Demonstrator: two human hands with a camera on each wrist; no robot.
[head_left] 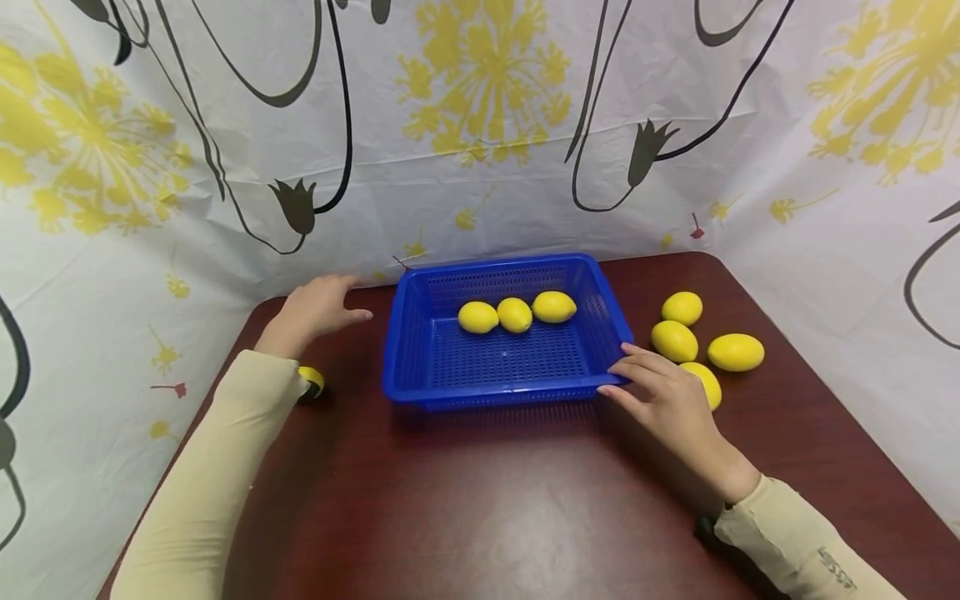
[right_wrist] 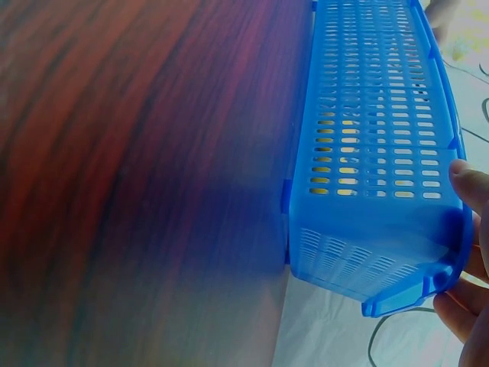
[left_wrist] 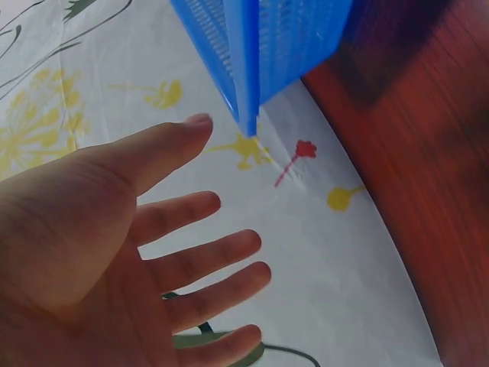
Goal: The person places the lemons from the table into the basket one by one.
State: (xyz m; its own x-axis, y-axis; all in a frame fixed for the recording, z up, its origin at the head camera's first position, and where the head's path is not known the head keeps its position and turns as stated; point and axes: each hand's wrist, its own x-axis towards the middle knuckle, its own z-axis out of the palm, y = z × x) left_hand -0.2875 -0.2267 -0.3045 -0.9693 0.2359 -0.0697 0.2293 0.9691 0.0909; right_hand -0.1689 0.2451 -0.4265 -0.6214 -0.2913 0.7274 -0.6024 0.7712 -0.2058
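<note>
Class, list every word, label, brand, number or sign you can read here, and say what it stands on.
None can be read.
Right sleeve: a dark mark, perhaps lettering, too small and blurred to read.
Blue basket, lemons: no text seen.

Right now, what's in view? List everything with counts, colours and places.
patterned sheet: count unclear, white with yellow, grey and red prints, back and sides
table: 1, dark red-brown, centre
basket: 1, blue, on the table
lemons: 3, yellow, inside the basket
loose lemons: 4, yellow, right of the basket
partly hidden item: 1, yellow, table's left, identity unclear
left sleeve: 1, cream, lower left
right sleeve: 1, cream, lower right
left hand: 1, bare, left of the basket, apart from it
right hand: 1, bare, gripping the basket's near right corner
</note>
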